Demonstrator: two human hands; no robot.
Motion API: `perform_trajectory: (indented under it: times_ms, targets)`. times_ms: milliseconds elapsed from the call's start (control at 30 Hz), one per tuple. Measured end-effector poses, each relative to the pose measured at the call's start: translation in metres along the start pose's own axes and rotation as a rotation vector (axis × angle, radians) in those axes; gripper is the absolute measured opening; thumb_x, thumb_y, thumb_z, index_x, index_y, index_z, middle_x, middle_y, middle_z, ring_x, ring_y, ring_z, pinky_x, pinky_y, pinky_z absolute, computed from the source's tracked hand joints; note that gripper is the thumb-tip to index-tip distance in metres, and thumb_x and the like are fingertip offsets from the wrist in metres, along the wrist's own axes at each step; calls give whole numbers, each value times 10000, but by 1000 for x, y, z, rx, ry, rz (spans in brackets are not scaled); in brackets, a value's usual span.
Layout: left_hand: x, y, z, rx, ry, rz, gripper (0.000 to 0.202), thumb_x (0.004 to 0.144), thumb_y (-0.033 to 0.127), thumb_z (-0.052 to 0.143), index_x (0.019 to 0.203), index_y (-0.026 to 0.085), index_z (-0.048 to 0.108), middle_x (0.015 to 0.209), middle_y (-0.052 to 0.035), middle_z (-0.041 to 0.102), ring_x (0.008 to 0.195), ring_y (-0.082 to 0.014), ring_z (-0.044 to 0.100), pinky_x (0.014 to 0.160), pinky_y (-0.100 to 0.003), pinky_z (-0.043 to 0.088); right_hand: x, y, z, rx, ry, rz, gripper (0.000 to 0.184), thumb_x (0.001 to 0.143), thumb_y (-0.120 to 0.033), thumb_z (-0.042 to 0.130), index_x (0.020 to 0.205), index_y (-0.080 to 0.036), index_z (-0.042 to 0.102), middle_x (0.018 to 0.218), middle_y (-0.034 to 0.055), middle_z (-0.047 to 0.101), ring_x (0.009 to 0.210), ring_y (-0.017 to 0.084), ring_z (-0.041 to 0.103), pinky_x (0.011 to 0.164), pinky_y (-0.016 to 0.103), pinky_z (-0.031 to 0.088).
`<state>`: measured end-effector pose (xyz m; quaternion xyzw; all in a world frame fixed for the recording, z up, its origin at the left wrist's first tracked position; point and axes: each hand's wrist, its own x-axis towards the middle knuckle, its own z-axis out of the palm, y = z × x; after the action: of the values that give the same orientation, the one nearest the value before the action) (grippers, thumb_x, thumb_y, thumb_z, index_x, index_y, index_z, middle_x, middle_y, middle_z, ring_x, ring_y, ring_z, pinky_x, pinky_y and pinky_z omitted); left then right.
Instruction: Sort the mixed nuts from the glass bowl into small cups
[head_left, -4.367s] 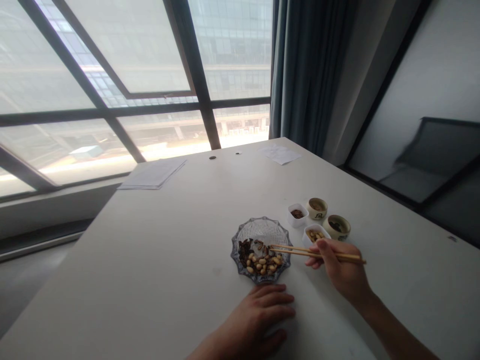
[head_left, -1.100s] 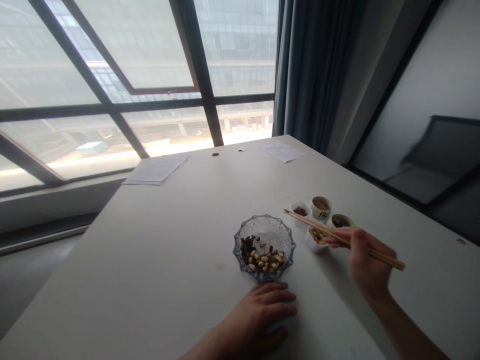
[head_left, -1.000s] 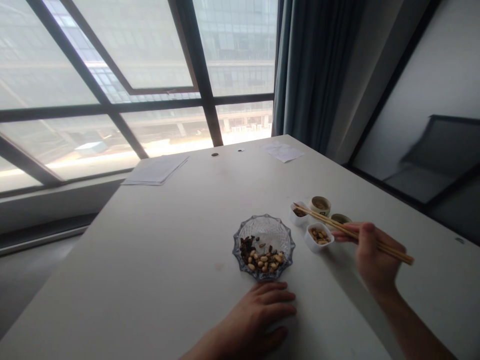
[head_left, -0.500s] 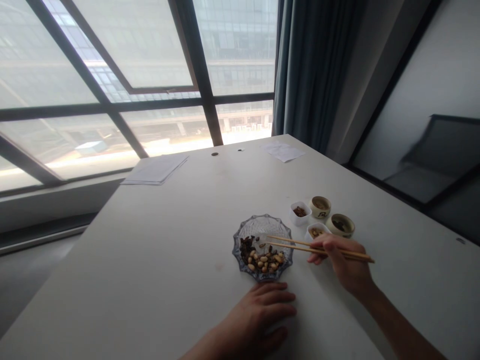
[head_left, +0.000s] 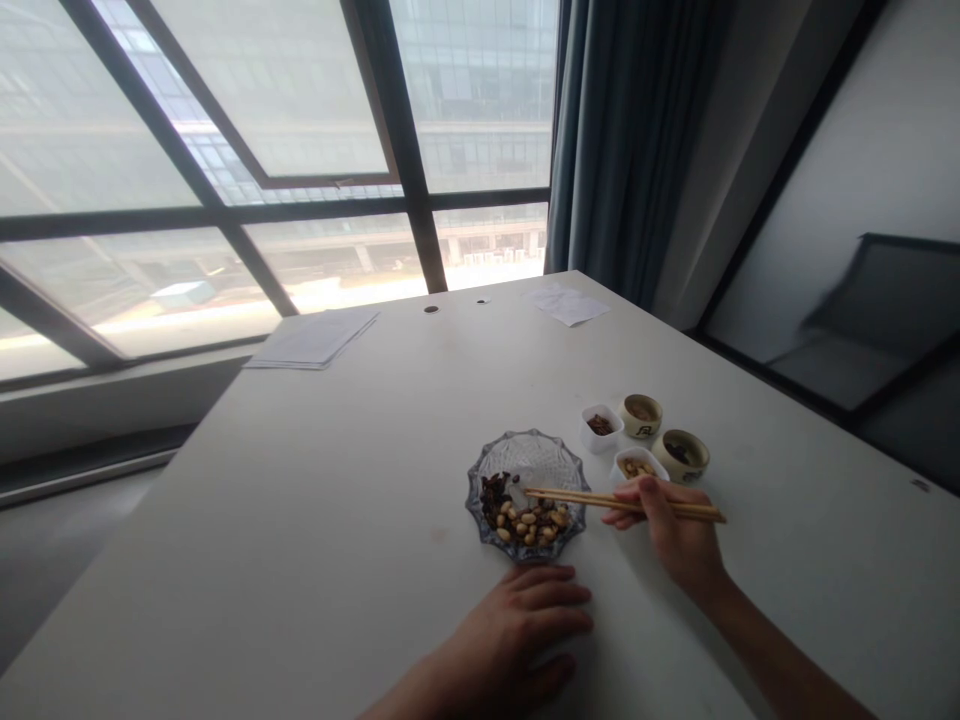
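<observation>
My right hand (head_left: 679, 530) grips a pair of wooden chopsticks (head_left: 600, 498), their tips close together over the middle of a scalloped glass dish (head_left: 536, 450). In that dish lie several pale nuts (head_left: 529, 525), dark brown beans and a clump of dark dried pieces (head_left: 493, 497). Whether the tips pinch a bean is too small to tell. My left hand (head_left: 525, 620) rests on the table with fingers spread, its fingertips at the near rim of the dish.
Right of the dish stand two white square cups, one with brown bits (head_left: 600, 425), one with yellowish pieces (head_left: 637, 467). Two cream round bowls (head_left: 641, 415) sit beside them. Papers (head_left: 315, 340) lie at the far left of the white table (head_left: 337, 480), and a crumpled sheet (head_left: 570, 303) at the far end.
The chopstick tips have come together, and my right hand has shifted slightly left. My left hand has stayed in place.
</observation>
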<state>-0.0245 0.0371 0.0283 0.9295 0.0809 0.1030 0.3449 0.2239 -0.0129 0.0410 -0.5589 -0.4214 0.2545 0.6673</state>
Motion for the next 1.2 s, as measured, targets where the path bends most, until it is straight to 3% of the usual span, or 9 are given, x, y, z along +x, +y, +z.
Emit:
perform_trajectory:
  times_ms: [267,367,600,867,967,1200]
  targets:
    - [-1,-2,1,-17,0,2,443,871,182,694,1296,282,622,1446,3,625,1410,-235,499,1202,-357,367,26,-18,-42,-101,444,-165,482,995,-539,599,793,-131,754,648,105,757,543,242,753,560,327,647]
    - [-1,-1,1,-21,0,-4,448,869,176,694,1299,282,626,1446,2,627,1410,-235,501,1196,-353,378,34,-18,-53,-118,500,-177,484,986,-543,613,803,-114,743,673,112,762,547,229,751,566,319,642]
    - [-1,-2,1,-16,1,5,451,867,180,697,1300,282,624,1444,-3,629,1403,-240,510,1195,-362,380,31,-17,-52,-101,435,-164,474,1003,-551,582,838,-135,740,663,93,764,542,218,747,549,301,628]
    - [-1,-1,2,-11,-1,-5,426,882,201,694,1294,285,623,1439,-5,633,1408,-244,506,1198,-370,376,4,-25,-32,-162,-112,-144,400,1028,-450,575,804,-176,763,607,58,739,480,189,692,483,284,573]
    - [0,0,0,-9,-10,-8,413,886,210,694,1286,282,628,1433,-12,636,1408,-249,507,1196,-377,379,0,-18,-19,-159,-243,-152,376,1042,-414,556,837,-182,769,676,63,762,549,192,719,530,289,596]
    - [1,1,-2,-21,-2,13,404,904,216,665,1302,270,626,1427,-47,638,1405,-271,511,1190,-402,390,-1,-8,-12,-109,-180,-153,323,1043,-391,557,890,-198,766,750,62,783,607,210,745,564,312,621]
